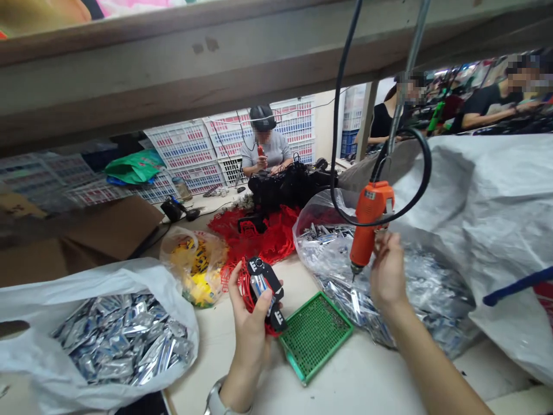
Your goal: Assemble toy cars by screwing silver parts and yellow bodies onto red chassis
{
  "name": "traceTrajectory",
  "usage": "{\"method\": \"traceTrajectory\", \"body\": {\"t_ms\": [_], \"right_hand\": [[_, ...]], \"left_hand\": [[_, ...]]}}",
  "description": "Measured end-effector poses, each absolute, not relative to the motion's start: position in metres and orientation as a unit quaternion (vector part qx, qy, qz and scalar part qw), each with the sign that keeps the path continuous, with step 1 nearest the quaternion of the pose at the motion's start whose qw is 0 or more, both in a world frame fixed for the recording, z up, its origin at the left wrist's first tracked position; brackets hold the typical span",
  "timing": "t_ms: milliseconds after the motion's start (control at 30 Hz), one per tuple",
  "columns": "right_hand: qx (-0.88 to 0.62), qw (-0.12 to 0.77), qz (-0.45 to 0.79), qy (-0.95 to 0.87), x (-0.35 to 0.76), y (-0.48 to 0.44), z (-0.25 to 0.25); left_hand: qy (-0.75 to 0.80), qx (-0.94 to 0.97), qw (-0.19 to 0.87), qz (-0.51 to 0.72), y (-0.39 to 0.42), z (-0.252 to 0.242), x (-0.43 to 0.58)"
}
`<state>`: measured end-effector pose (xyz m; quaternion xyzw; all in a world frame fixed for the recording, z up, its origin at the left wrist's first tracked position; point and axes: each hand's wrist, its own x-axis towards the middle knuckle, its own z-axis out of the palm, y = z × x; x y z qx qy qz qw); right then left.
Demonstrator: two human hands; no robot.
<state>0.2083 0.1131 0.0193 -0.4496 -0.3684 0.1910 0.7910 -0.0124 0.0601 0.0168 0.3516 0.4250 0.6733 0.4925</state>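
My left hand (250, 317) is closed around a black plastic part (265, 282) with a silver metal strip in its middle and red cord or plastic behind it. To the right, an orange electric screwdriver (367, 225) hangs with its bit pointing down. My right hand (387, 268) is at its right side, the fingers curled against its body; part of the grip is hidden. Below and between the hands, a green tray (298, 369) with a grid of small holes lies on the table, holding many small dark screws.
A white bag (181, 300) of silver pieces stands at left, a clear bag (311, 219) of metal pieces at right. Red parts (268, 239), a bag of yellow parts (201, 282) and a black heap (289, 187) lie behind. A beam (173, 75) crosses overhead. A co-worker (272, 150) sits opposite.
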Motion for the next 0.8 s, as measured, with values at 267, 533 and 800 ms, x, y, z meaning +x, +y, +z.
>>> {"method": "traceTrajectory", "body": {"t_ms": [267,533,800], "right_hand": [[-0.349,0.66,0.331,-0.578,0.188,0.079,0.028],[-0.206,0.547,0.539,-0.607,0.129,0.069,0.018],[-0.223,0.666,0.533,-0.472,0.108,0.07,0.01]], "left_hand": [[0.462,0.312,0.497,0.665,0.063,0.001,-0.039],[0.502,0.326,0.485,0.638,0.062,-0.032,-0.04],[0.5,0.315,0.515,0.621,0.065,-0.046,-0.04]]}}
